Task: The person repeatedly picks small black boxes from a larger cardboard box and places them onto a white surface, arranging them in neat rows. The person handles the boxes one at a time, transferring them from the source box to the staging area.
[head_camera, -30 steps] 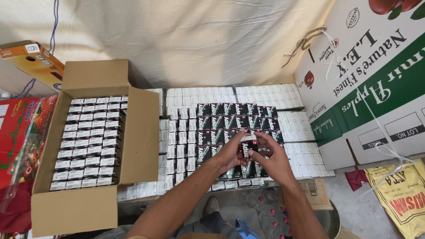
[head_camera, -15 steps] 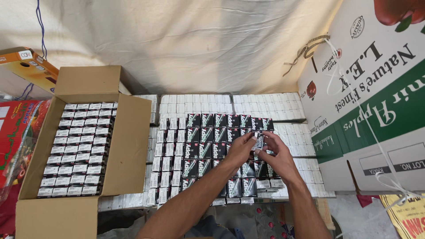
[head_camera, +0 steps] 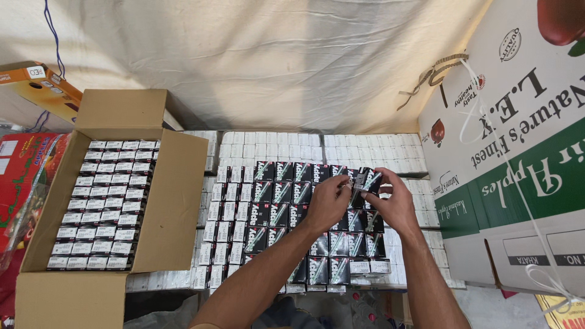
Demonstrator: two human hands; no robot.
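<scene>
Both my hands hold one small black box point(head_camera: 367, 180) above a layer of many like boxes. My left hand point(head_camera: 326, 203) grips its left end with the fingertips, and my right hand point(head_camera: 396, 204) holds its right side. Under them lies a block of small black boxes point(head_camera: 280, 204) packed in rows, standing on a wider layer of small white boxes point(head_camera: 365, 146). The box in my hands hovers over the block's far right corner.
An open brown carton point(head_camera: 173, 201) at the left is filled with rows of small boxes. A large white and green fruit carton point(head_camera: 518, 158) leans at the right. A red printed box point(head_camera: 24, 176) and an orange box point(head_camera: 36, 82) lie far left. Pale cloth point(head_camera: 262, 61) hangs behind.
My hands have lifted the small black box up and away from the near rows toward the far right corner of the block. The view has shifted a little.
</scene>
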